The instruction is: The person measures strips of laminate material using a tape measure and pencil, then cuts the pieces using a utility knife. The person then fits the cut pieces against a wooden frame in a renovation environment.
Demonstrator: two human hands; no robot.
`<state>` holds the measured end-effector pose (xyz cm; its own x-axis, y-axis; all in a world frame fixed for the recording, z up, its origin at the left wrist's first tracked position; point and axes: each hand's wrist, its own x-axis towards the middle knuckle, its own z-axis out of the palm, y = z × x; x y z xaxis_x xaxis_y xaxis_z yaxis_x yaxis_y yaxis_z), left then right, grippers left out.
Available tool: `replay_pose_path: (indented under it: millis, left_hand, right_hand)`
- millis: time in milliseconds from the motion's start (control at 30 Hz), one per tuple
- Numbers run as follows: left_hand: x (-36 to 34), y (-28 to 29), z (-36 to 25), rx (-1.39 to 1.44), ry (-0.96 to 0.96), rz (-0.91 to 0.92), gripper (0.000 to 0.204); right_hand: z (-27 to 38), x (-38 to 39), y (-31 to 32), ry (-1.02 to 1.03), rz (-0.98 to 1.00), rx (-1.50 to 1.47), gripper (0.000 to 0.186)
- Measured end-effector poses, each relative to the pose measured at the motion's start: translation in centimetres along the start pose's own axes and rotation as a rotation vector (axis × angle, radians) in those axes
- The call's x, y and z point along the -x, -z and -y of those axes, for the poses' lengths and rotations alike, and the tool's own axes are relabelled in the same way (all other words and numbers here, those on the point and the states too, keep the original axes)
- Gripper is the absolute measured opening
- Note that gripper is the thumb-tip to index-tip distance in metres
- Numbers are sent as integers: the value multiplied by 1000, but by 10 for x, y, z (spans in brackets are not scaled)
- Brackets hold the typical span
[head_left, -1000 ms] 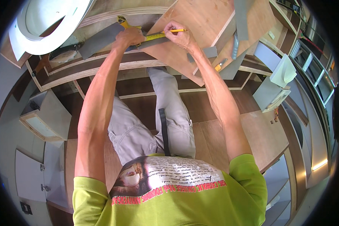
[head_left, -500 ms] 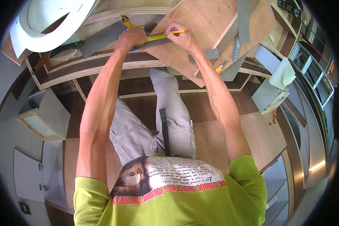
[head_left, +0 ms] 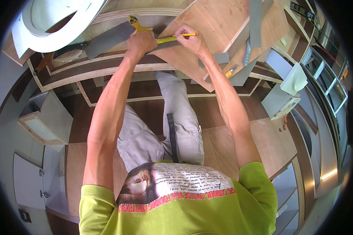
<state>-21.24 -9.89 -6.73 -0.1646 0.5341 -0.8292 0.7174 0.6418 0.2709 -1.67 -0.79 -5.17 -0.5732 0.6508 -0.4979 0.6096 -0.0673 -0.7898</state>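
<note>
Lettering [head_left: 208,197] crosses green shirt [head_left: 176,220] — left grip [head_left: 142,42] closed on tape measure [head_left: 167,39], right grip [head_left: 192,42] on pencil [head_left: 191,34].

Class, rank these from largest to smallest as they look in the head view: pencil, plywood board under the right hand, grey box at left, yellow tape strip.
1. Plywood board
2. Grey box
3. Yellow tape strip
4. Pencil: similar visible length to the strip, but thinner.

Shirt [head_left: 192,219]: brightly lit
White ring [head_left: 53,47]: washed out
Light strip [head_left: 329,174]: glaring
Ladder [head_left: 330,86]: bent, soft near dark rim
</note>
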Motion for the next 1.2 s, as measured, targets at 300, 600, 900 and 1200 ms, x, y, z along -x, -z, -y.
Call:
replay_pose_path:
  millis: [300, 600, 900, 1200]
  left_hand:
    - [13, 6, -5, 31, -9, -30, 36]
    - [10, 7, -5, 45, -8, 12, 35]
    - [11, 4, -4, 30, -2, -7, 34]
    - [15, 7, 7, 72, -125, 24, 32]
  right_hand:
    - [2, 1, -1, -15, -5, -24, 14]
    - [-5, 1, -3, -25, 1, -27, 14]
    - [-2, 10, 9, -141, -125, -325, 17]
    - [-19, 58, -28, -326, -315, -30, 21]
